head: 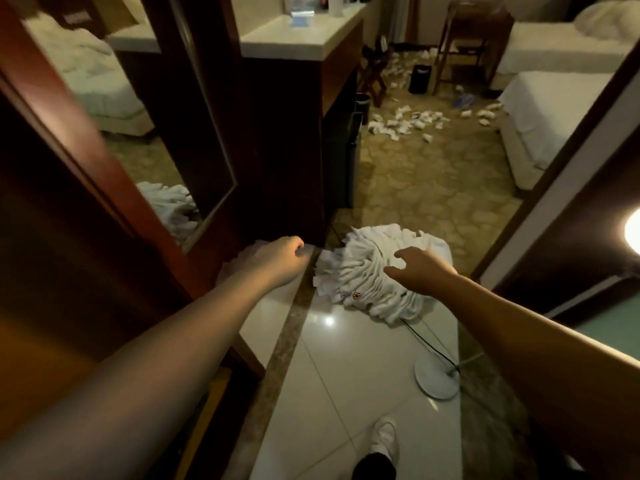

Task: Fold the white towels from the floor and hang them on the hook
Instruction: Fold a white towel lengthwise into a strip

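Note:
A heap of crumpled white towels (367, 271) lies on the floor where the shiny tiles meet the patterned carpet. My right hand (420, 268) hovers over the heap with fingers spread and relaxed, holding nothing. My left hand (282, 258) reaches forward beside the dark cabinet corner, left of the heap, with its fingers curled under; no towel shows in it. A bit of white cloth (251, 251) peeks out behind my left wrist. No hook is in view.
A mirrored wooden door (114, 161) stands at the left and reflects the towels. A dark cabinet with a white top (294, 43) is ahead. A white round lamp base (437, 379) with a black cord sits on the tiles. Paper scraps litter the carpet (408, 124) near two beds (550, 112).

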Demonstrator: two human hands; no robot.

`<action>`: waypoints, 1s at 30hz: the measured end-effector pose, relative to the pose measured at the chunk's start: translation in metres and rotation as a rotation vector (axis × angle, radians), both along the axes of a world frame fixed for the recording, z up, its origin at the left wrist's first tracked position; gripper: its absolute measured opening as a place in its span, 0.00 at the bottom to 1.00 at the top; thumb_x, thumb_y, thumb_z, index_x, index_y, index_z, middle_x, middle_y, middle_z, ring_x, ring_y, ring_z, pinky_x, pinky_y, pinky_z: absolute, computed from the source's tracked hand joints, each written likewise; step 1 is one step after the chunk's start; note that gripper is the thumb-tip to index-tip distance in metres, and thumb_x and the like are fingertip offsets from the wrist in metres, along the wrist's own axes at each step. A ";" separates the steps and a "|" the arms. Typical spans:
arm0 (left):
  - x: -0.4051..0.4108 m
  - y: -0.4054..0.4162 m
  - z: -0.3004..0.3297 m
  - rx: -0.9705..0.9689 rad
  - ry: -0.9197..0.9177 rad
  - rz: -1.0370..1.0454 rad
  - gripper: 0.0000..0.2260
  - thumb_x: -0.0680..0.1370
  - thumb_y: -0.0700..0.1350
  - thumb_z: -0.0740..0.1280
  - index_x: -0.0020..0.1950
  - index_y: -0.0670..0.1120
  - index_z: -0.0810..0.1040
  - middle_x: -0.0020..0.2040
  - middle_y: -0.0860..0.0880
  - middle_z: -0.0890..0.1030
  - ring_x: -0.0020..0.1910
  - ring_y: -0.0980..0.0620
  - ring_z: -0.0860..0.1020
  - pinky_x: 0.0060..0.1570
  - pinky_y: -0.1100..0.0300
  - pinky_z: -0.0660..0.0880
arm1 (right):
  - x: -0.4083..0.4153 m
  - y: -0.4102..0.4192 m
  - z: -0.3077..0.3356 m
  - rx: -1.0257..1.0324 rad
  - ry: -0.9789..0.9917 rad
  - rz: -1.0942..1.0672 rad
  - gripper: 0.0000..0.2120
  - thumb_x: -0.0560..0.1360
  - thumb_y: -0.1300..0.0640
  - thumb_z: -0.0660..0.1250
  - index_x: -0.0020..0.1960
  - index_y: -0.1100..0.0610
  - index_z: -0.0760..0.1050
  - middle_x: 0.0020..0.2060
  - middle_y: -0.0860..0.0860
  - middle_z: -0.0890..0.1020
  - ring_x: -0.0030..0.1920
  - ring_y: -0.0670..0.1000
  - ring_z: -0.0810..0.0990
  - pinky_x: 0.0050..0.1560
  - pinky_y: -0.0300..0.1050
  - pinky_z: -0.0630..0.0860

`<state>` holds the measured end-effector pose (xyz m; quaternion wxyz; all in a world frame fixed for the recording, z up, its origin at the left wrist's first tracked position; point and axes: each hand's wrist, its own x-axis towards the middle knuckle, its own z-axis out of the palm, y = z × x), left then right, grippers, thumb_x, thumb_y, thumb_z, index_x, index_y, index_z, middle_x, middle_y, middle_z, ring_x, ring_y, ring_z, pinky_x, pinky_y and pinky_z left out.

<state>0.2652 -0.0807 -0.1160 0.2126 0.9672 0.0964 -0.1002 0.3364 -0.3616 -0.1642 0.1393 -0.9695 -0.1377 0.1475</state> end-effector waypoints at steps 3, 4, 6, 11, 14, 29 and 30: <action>0.061 -0.025 -0.021 0.000 -0.013 -0.024 0.10 0.81 0.54 0.59 0.54 0.49 0.75 0.49 0.49 0.77 0.47 0.47 0.77 0.46 0.53 0.73 | 0.059 -0.024 -0.026 -0.030 0.082 -0.010 0.29 0.80 0.39 0.62 0.73 0.57 0.72 0.71 0.57 0.75 0.69 0.58 0.74 0.69 0.54 0.69; 0.081 -0.033 -0.028 0.004 -0.004 -0.025 0.07 0.82 0.53 0.60 0.52 0.51 0.73 0.47 0.48 0.76 0.44 0.48 0.76 0.43 0.55 0.70 | 0.079 -0.032 -0.035 -0.037 0.113 -0.012 0.30 0.80 0.39 0.61 0.74 0.57 0.70 0.72 0.57 0.74 0.70 0.59 0.73 0.70 0.54 0.69; 0.119 -0.047 -0.043 -0.020 0.028 -0.023 0.04 0.82 0.50 0.61 0.51 0.51 0.72 0.46 0.46 0.76 0.43 0.47 0.75 0.40 0.56 0.67 | 0.116 -0.049 -0.051 -0.056 0.177 -0.014 0.30 0.80 0.39 0.61 0.76 0.57 0.68 0.74 0.56 0.72 0.72 0.58 0.71 0.72 0.54 0.67; 0.196 -0.071 -0.094 -0.158 0.147 0.070 0.07 0.81 0.44 0.62 0.53 0.42 0.76 0.50 0.38 0.79 0.51 0.40 0.78 0.54 0.51 0.76 | 0.186 -0.078 -0.084 -0.062 0.280 -0.056 0.29 0.81 0.42 0.62 0.76 0.57 0.67 0.75 0.56 0.71 0.73 0.58 0.70 0.72 0.54 0.66; 0.241 -0.081 -0.133 -0.182 0.251 0.075 0.12 0.82 0.47 0.62 0.57 0.40 0.76 0.54 0.38 0.79 0.53 0.38 0.78 0.58 0.44 0.75 | 0.222 -0.086 -0.110 -0.039 0.341 -0.092 0.28 0.81 0.42 0.62 0.76 0.56 0.67 0.75 0.56 0.70 0.73 0.58 0.69 0.72 0.54 0.65; 0.469 -0.101 -0.339 -0.390 0.455 0.092 0.09 0.81 0.44 0.61 0.54 0.39 0.76 0.48 0.40 0.79 0.40 0.47 0.77 0.35 0.62 0.70 | 0.414 -0.075 -0.288 0.027 0.551 -0.351 0.25 0.82 0.46 0.62 0.76 0.56 0.69 0.74 0.56 0.71 0.72 0.56 0.71 0.68 0.48 0.67; 0.485 -0.100 -0.354 -0.410 0.472 0.103 0.09 0.81 0.43 0.61 0.55 0.39 0.76 0.48 0.39 0.79 0.43 0.44 0.79 0.38 0.60 0.72 | 0.428 -0.073 -0.302 0.031 0.564 -0.376 0.25 0.82 0.46 0.62 0.75 0.56 0.69 0.74 0.56 0.71 0.72 0.56 0.71 0.68 0.47 0.67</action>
